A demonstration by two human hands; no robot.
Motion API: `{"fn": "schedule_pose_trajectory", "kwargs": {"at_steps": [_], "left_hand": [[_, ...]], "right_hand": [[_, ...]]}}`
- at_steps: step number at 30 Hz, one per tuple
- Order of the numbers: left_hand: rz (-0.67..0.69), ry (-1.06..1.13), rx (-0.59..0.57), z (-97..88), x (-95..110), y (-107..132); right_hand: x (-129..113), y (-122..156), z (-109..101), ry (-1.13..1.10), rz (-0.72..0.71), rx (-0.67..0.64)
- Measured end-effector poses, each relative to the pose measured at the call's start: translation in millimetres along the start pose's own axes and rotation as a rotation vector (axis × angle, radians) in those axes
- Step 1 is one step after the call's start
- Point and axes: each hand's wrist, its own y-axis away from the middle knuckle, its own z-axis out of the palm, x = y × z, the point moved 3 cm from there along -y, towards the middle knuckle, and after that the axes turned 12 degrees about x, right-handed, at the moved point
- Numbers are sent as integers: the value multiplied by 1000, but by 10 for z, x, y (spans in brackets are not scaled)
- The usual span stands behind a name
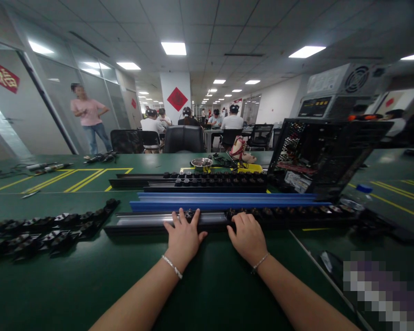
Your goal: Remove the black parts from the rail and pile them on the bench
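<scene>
My left hand (pixel 183 236) lies over the near black rail (pixel 138 221), its fingers spread across the bare, shiny channel. Just beyond these fingertips a small dark part (pixel 189 213) sits in the channel. My right hand (pixel 248 235) is closed over the same rail, fingers bent onto the top and thumb at the near side. From there to the right, a row of small black parts with metallic centres (pixel 290 212) fills the channel. Directly behind runs a blue rail (pixel 227 201), parallel to it. What lies under my right fingers is hidden.
Rows of black parts (pixel 51 230) lie at left. Behind are more black rails (pixel 131 182), a metal bowl (pixel 202 163) and a yellow tray (pixel 250 168). An open computer case (pixel 317 151) stands at right. A person (pixel 89 115) stands far left; others sit at back tables.
</scene>
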Motion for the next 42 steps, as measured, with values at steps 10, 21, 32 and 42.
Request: {"fn": "schedule_pose_trajectory", "kwargs": {"at_steps": [10, 21, 32, 42], "left_hand": [[-15, 29, -11, -13, -35, -9], [-37, 24, -108, -59, -139, -33], [-65, 69, -163, -58, -336, -20], [-46, 83, -142, -77, -390, -7]], "right_hand": [[-10, 13, -20, 6, -14, 10], [-8, 6, -17, -6, -1, 10], [-19, 9, -35, -12, -4, 25], [-15, 12, -25, -16, -7, 22]]}}
